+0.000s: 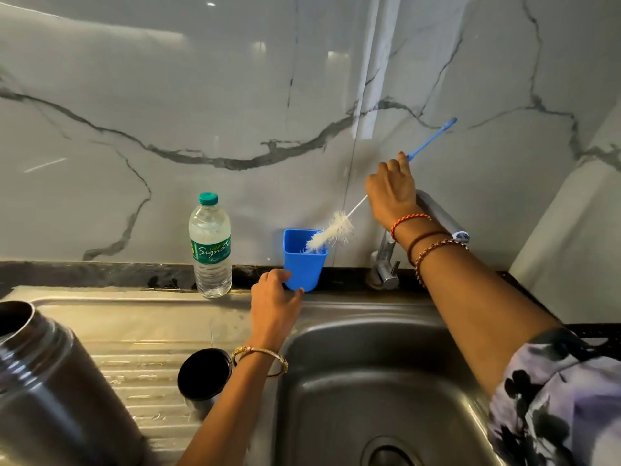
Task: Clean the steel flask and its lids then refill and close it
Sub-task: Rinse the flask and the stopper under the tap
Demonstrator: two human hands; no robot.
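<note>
The steel flask [47,391] lies tilted at the lower left on the drainboard, its open mouth facing up and left. A dark round lid [204,376] stands on the drainboard beside my left forearm. My right hand [391,193] grips the blue handle of a bottle brush [331,232], whose white bristles dip into a blue plastic cup [304,260] at the back ledge. My left hand [275,299] holds the bottom of that cup with thumb and fingers.
A plastic water bottle [211,247] with a green cap stands left of the cup. The steel tap [386,260] rises behind the sink basin [379,391], under my right wrist. A marble wall backs the counter.
</note>
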